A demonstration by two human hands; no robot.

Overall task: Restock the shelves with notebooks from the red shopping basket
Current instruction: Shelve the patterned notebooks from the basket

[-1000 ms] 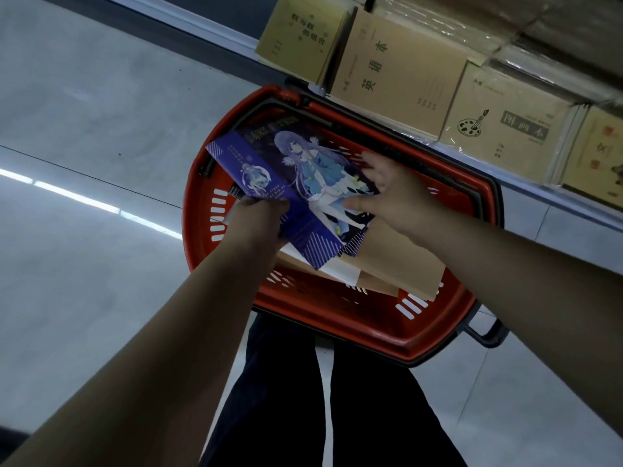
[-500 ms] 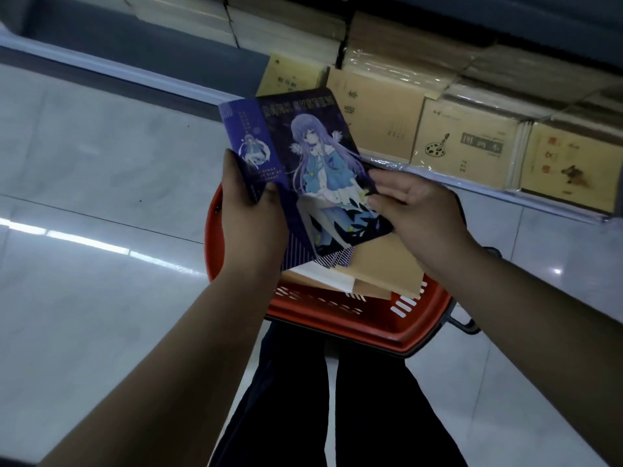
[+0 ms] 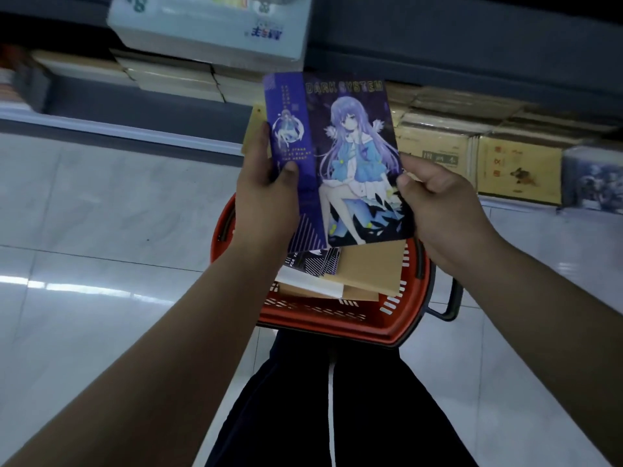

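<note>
A purple notebook (image 3: 344, 156) with a long-haired cartoon figure on its cover is held up in front of the shelves. My left hand (image 3: 266, 193) grips its left edge, thumb on the cover. My right hand (image 3: 435, 200) pinches its lower right edge. Below them the red shopping basket (image 3: 387, 326) sits on the floor, holding more notebooks: brown kraft ones (image 3: 371, 271), a white one and a dark patterned one (image 3: 320, 262). A tan notebook (image 3: 252, 133) peeks out behind the purple one, at my left fingers.
The low shelf (image 3: 118, 129) runs across the top, with stacks of kraft notebooks (image 3: 505, 163) at right and a blue illustrated pack (image 3: 593, 178) at far right. A white box (image 3: 209, 25) stands above. Glossy tiled floor (image 3: 101, 247) lies to the left. My dark trousers (image 3: 330, 399) are below the basket.
Both hands have lifted the purple notebook out of the basket and up towards the shelves. The view has tilted up, so higher shelves and the white box show.
</note>
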